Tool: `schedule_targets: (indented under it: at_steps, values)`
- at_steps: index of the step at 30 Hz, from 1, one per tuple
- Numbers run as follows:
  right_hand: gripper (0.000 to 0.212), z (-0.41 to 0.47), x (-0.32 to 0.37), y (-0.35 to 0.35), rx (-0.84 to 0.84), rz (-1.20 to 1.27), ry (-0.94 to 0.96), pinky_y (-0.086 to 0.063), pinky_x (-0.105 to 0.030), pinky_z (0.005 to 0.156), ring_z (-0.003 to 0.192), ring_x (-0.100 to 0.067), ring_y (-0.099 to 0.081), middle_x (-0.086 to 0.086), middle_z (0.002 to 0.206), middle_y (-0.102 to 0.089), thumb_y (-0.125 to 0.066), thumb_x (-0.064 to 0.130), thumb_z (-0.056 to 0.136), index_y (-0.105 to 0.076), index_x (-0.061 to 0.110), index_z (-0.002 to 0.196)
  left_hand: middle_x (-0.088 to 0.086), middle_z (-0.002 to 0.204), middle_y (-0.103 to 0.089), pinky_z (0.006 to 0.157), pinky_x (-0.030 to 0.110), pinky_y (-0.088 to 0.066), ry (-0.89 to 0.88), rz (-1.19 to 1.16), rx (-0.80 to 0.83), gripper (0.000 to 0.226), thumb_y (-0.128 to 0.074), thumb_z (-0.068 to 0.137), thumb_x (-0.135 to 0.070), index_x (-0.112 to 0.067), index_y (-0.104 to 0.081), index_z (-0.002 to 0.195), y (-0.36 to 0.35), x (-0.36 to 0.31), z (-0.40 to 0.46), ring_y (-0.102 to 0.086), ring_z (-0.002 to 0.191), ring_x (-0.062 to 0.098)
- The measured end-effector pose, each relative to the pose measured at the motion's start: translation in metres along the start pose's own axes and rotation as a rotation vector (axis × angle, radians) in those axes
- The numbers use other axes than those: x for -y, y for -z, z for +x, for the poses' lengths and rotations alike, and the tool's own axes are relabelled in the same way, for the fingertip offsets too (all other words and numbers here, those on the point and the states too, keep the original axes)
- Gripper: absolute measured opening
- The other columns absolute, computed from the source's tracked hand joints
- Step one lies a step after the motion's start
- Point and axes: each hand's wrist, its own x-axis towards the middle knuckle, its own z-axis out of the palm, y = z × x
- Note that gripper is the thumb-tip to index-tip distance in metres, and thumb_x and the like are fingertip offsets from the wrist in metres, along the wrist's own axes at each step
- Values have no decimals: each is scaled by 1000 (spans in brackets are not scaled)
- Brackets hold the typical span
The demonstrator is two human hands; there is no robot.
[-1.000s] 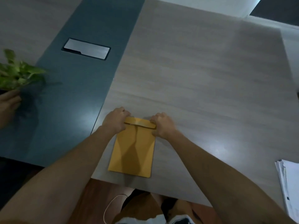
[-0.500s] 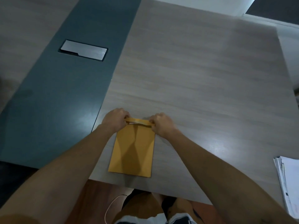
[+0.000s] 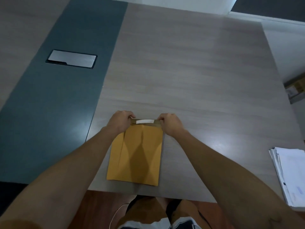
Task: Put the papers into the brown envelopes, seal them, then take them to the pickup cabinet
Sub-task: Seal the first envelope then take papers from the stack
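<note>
A brown envelope lies flat on the wooden table, its long side pointing away from me. Its top flap is lifted, and a white strip shows on the flap's inner side. My left hand pinches the flap's left corner. My right hand pinches the right corner. A stack of white papers lies at the table's right edge, partly cut off by the frame.
A dark blue-grey band runs down the table's left part, with a metal cable-port cover set in it. The table's near edge is just below the envelope. Floor and a box-like object show at the right.
Both hands have lifted the envelope's flap up and back, exposing the white strip. The plant and the other person's hand at the far left have left the view.
</note>
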Motion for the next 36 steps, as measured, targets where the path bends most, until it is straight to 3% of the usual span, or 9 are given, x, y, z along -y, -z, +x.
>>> schedule_targets:
  at_steps: [5,10,16,19,22,27,31,36]
  values:
    - [30,-14,-42,17,-27,45,-78,-55,-39,81,98,-26,-63,-8,107,-69,-50,7,89,-71,18,106,10,115,-70,93,33,-51,-56,-37,79,36,-46,91,4,-12,-73,108,-23,-43,14,-64,104,25]
    - [24,-37,-103,37,-77,91,-174,-56,-38,79,95,-24,-64,-6,101,-71,-60,10,82,-73,20,100,12,110,-70,90,33,-50,-113,-54,172,29,-51,92,0,-9,-72,108,-58,-100,23,-64,101,26]
    - [25,-71,-184,60,-128,169,-262,-53,-30,77,92,-24,-64,-8,100,-70,-53,8,88,-75,14,99,16,107,-69,90,34,-50,-128,-81,228,30,-50,92,1,-7,-70,113,-113,-170,21,-64,100,30]
    - [25,-86,-225,68,-127,189,-296,-50,-27,74,90,-24,-64,-10,100,-70,-52,9,90,-76,13,97,16,117,-64,92,31,-46,-127,-78,211,35,-55,90,0,-4,-62,124,-139,-208,14,-60,109,30]
    - [25,-97,-260,73,-134,182,-302,-52,-30,79,93,-28,-64,-14,102,-68,-53,8,91,-76,13,99,13,129,-52,95,34,-41,-97,-39,129,45,-63,87,-8,-4,-54,131,-164,-237,1,-50,119,29]
    - [23,-109,-300,83,-194,149,-259,-51,-35,83,97,-29,-62,-15,106,-65,-54,9,93,-72,10,107,9,122,-48,92,33,-41,-127,35,3,57,-76,77,-21,-7,-53,126,-208,-265,-30,-44,117,25]
    - [14,-115,-321,87,-212,135,-227,-54,-39,78,90,-29,-63,-14,98,-66,-60,16,92,-70,8,98,10,134,-48,101,36,-36,-157,179,5,66,-74,81,-35,-5,-48,134,-235,-283,-42,-43,125,28]
    - [13,-118,-334,88,-177,135,-196,-53,-38,72,85,-29,-62,-14,91,-65,-62,19,89,-67,8,87,0,154,-33,112,38,-26,-102,313,62,87,-68,80,-56,-14,-34,148,-251,-302,-38,-31,140,23]
